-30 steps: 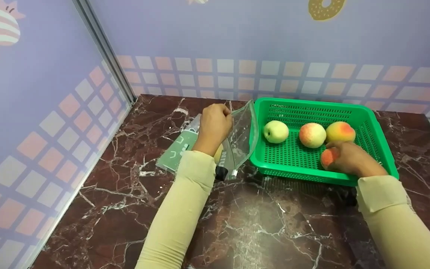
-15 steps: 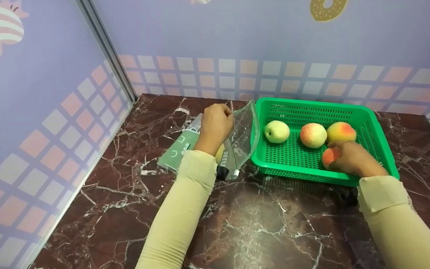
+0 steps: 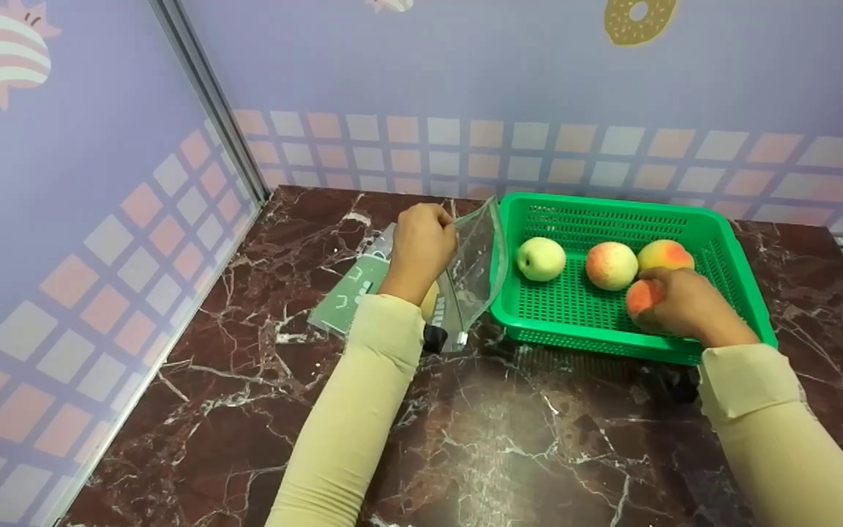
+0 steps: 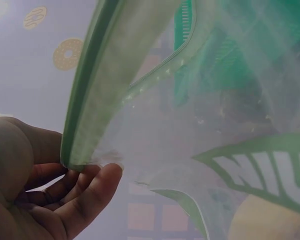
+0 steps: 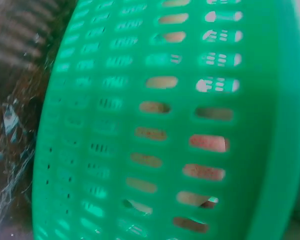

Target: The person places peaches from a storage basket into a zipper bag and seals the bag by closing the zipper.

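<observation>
My left hand (image 3: 424,245) pinches the rim of a clear zip bag (image 3: 478,267) with green print. The bag's mouth gapes toward the basket, and a pale yellow round thing (image 4: 265,220) shows through its wall. In the left wrist view, thumb and fingers hold the corner of the green zip strip (image 4: 82,100). My right hand (image 3: 688,304) grips a reddish peach (image 3: 642,298) inside the green basket (image 3: 575,335), near its front right. Basket slots hide this hand in the right wrist view. Two more peaches (image 3: 612,266) and a pale green-yellow fruit (image 3: 541,259) lie in the basket.
The basket stands on a dark red marbled table (image 3: 509,439), its left rim close against the bag. Behind rises a purple wall (image 3: 465,66) with printed squares; another panel (image 3: 85,183) closes off the left side.
My right hand has raised the reddish peach slightly, away from the basket's front wall. The left hand and bag keep their place.
</observation>
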`<state>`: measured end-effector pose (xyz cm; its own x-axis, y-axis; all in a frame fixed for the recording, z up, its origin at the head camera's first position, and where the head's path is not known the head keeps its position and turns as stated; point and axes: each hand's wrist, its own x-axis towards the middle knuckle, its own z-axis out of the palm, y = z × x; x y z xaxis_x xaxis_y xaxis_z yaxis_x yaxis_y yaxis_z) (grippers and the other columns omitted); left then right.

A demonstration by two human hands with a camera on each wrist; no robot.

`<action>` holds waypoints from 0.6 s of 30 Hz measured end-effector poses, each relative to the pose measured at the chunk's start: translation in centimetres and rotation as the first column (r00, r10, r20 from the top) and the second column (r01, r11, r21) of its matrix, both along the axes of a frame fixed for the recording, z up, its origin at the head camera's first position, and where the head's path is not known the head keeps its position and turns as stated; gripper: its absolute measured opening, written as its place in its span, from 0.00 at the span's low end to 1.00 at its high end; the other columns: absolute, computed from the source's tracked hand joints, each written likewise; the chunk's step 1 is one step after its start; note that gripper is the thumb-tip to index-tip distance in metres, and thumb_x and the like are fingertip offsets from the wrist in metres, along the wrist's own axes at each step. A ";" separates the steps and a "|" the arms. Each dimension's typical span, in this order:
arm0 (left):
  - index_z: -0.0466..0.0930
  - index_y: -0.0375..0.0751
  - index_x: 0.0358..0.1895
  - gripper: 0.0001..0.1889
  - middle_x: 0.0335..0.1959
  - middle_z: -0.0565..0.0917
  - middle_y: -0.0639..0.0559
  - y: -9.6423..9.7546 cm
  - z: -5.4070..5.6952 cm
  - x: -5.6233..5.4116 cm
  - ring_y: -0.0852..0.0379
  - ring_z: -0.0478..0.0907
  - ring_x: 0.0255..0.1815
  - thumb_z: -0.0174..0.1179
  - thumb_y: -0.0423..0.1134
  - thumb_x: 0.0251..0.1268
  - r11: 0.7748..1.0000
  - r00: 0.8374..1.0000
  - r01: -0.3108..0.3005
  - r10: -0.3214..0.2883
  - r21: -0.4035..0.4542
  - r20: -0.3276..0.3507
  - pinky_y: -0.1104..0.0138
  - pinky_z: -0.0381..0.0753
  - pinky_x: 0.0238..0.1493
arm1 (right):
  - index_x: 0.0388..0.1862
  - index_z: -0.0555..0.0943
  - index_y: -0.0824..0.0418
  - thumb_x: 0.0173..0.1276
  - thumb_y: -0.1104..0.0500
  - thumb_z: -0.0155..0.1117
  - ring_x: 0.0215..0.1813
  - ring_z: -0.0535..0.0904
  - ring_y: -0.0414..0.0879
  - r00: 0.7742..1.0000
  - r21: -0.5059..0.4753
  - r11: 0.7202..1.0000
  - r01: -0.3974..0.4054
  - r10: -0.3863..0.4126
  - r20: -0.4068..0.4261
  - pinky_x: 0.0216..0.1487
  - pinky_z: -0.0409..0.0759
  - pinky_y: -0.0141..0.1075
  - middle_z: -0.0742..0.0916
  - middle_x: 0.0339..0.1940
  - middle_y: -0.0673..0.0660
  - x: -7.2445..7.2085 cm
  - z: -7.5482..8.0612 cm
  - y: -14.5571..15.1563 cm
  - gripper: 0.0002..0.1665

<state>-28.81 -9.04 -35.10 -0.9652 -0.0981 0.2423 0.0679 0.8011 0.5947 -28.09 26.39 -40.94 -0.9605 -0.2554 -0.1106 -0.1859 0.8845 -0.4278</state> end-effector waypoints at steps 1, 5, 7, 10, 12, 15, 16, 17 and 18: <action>0.87 0.40 0.34 0.11 0.35 0.86 0.48 0.0 0.0 0.0 0.54 0.80 0.33 0.54 0.33 0.64 1.000 1.000 -0.004 0.004 -0.001 0.000 0.61 0.81 0.37 | 0.57 0.77 0.66 0.52 0.58 0.69 0.37 0.74 0.56 1.000 -0.006 1.000 0.006 -0.006 0.002 0.35 0.72 0.44 0.83 0.41 0.66 0.1 0.1 -0.1 0.32; 0.86 0.40 0.33 0.10 0.34 0.86 0.48 0.0 0.1 0.1 0.54 0.79 0.31 0.54 0.33 0.65 1.000 1.000 -0.011 0.011 0.013 0.003 0.61 0.81 0.36 | 0.64 0.72 0.67 0.53 0.57 0.69 0.43 0.75 0.60 1.000 -0.013 1.000 0.025 -0.025 0.008 0.40 0.74 0.50 0.82 0.49 0.71 0.3 0.7 -0.6 0.39; 0.86 0.40 0.33 0.10 0.34 0.85 0.48 0.0 0.1 0.2 0.54 0.79 0.31 0.54 0.34 0.65 1.000 1.000 -0.013 0.013 0.019 0.005 0.62 0.80 0.35 | 0.67 0.69 0.68 0.53 0.57 0.68 0.48 0.75 0.63 0.999 -0.014 0.999 0.037 -0.037 0.014 0.45 0.74 0.55 0.80 0.54 0.73 0.3 1.0 -0.8 0.42; 0.86 0.40 0.34 0.10 0.34 0.86 0.48 0.0 0.2 0.3 0.54 0.79 0.31 0.55 0.34 0.65 1.000 1.000 -0.011 0.011 0.018 -0.001 0.62 0.80 0.36 | 0.70 0.65 0.69 0.55 0.56 0.69 0.55 0.73 0.69 0.998 -0.015 0.998 0.054 -0.054 0.025 0.52 0.72 0.62 0.75 0.60 0.76 0.4 1.3 -1.2 0.45; 0.87 0.40 0.34 0.09 0.34 0.86 0.48 0.0 0.2 0.3 0.54 0.80 0.31 0.55 0.34 0.65 1.000 1.000 -0.009 0.010 0.014 -0.005 0.61 0.81 0.37 | 0.70 0.64 0.69 0.56 0.54 0.69 0.58 0.71 0.71 0.998 -0.014 0.998 0.058 -0.058 0.019 0.54 0.70 0.64 0.73 0.62 0.77 0.5 1.5 -1.4 0.46; 0.87 0.40 0.35 0.09 0.35 0.87 0.48 0.0 0.1 0.3 0.53 0.81 0.33 0.56 0.34 0.64 1.000 1.000 -0.011 0.012 0.007 -0.009 0.61 0.81 0.39 | 0.70 0.64 0.69 0.57 0.53 0.70 0.58 0.71 0.72 0.998 -0.018 0.998 0.062 -0.062 0.007 0.54 0.70 0.65 0.73 0.62 0.77 0.7 1.6 -1.6 0.46; 0.87 0.40 0.35 0.09 0.35 0.87 0.48 0.0 0.1 0.3 0.53 0.81 0.34 0.56 0.35 0.64 1.000 1.000 -0.013 0.013 0.007 -0.008 0.61 0.81 0.39 | 0.70 0.64 0.69 0.57 0.53 0.70 0.58 0.71 0.72 0.998 -0.021 0.998 0.064 -0.064 0.002 0.54 0.69 0.65 0.73 0.61 0.77 0.7 1.7 -1.7 0.46; 0.87 0.40 0.35 0.09 0.35 0.87 0.48 0.0 0.1 0.3 0.53 0.82 0.34 0.56 0.35 0.64 1.000 1.000 -0.013 0.013 0.009 -0.006 0.61 0.82 0.40 | 0.70 0.64 0.69 0.57 0.53 0.70 0.58 0.70 0.72 0.998 -0.025 0.998 0.063 -0.064 -0.004 0.53 0.69 0.65 0.73 0.61 0.77 0.8 1.8 -1.8 0.46; 0.87 0.40 0.35 0.09 0.35 0.87 0.48 0.0 0.2 0.3 0.53 0.82 0.35 0.56 0.35 0.64 1.000 1.000 -0.013 0.013 0.012 -0.005 0.61 0.82 0.40 | 0.70 0.64 0.69 0.57 0.53 0.70 0.57 0.70 0.72 0.998 -0.030 0.998 0.063 -0.064 -0.010 0.53 0.70 0.65 0.73 0.61 0.77 0.9 1.8 -1.9 0.45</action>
<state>-28.48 -9.00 -34.94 -0.9625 -0.1139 0.2462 0.0604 0.7949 0.6037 -27.19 24.46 -39.11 -0.9760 -0.1967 -0.0936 -0.1343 0.8816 -0.4525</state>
